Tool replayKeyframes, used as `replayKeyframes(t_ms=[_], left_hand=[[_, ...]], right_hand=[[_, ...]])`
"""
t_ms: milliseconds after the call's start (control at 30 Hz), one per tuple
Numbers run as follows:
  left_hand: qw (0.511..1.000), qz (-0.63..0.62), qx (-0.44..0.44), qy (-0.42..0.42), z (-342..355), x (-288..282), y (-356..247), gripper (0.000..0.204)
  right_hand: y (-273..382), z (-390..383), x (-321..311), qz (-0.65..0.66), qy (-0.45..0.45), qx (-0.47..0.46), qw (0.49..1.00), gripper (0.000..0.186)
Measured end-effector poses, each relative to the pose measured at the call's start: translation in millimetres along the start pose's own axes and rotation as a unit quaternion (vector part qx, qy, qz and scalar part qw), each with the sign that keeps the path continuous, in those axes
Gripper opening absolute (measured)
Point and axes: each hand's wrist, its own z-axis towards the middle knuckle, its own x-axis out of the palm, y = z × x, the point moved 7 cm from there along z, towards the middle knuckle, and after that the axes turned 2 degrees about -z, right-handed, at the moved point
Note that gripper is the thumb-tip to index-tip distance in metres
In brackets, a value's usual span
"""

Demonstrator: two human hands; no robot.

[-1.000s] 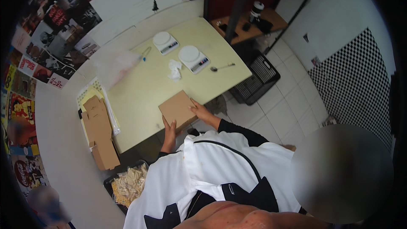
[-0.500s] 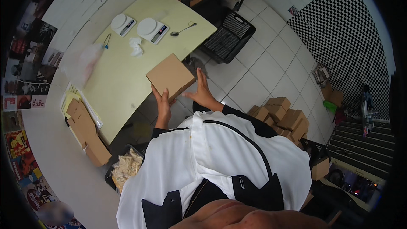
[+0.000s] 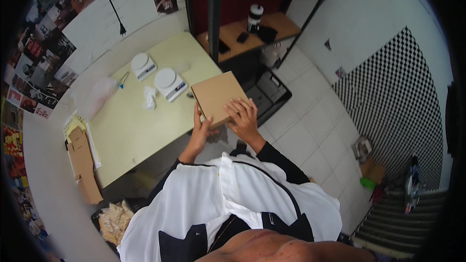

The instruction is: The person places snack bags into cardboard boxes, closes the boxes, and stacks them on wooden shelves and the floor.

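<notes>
A closed brown cardboard box [image 3: 218, 94] is held in front of me, over the table's right edge, tilted slightly. My left hand [image 3: 200, 132] grips its near left corner, with fingers partly hidden beneath. Across the box's near right corner lie the fingers of my right hand [image 3: 244, 119], with the thumb near the underside. Behind the box's left side are a white kitchen scale [image 3: 168, 85], a second white scale [image 3: 143, 67] and a crumpled white tissue [image 3: 149, 98].
Flattened brown cardboard [image 3: 83, 162] lies on the pale yellow table [image 3: 145, 136] at left. Beyond the box stand a black plastic crate [image 3: 274, 92] on the tiled floor and a metal-framed shelf [image 3: 286, 25]. A container with beige pieces [image 3: 115, 223] sits low at left.
The box has moved right and now covers part of the crate. My right hand, apart from it before, has come onto its top. The view has tilted up, showing more shelf.
</notes>
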Motion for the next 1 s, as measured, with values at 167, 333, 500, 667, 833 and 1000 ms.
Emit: replayKeyframes(t_ms=[167, 333, 500, 667, 833, 1000], left_hand=[[0.987, 0.117, 0.108, -0.001, 58, 56, -20, 0.059], [0.979, 0.160, 0.120, -0.042, 90, 77, -12, 0.037], [0.972, 0.169, 0.123, -0.110, 95, 66, -11, 0.028], [0.948, 0.195, 0.120, -0.220, 77, 38, -10, 0.024], [0.935, 0.148, 0.105, -0.304, 58, 17, -1, 0.023], [0.923, 0.128, 0.105, -0.348, 46, 6, 13, 0.023]], right_hand=[[-123, 77, -74, -0.042, -0.138, 0.003, 0.990, 0.067], [-235, 200, -138, -0.110, -0.220, -0.007, 0.969, 0.073], [-306, 336, -136, -0.108, -0.224, -0.075, 0.966, 0.073], [-338, 453, -87, -0.099, -0.160, -0.085, 0.978, 0.066], [-356, 518, -48, -0.094, -0.113, -0.094, 0.985, 0.065], [-352, 537, -20, -0.104, -0.056, -0.089, 0.989, 0.067]])
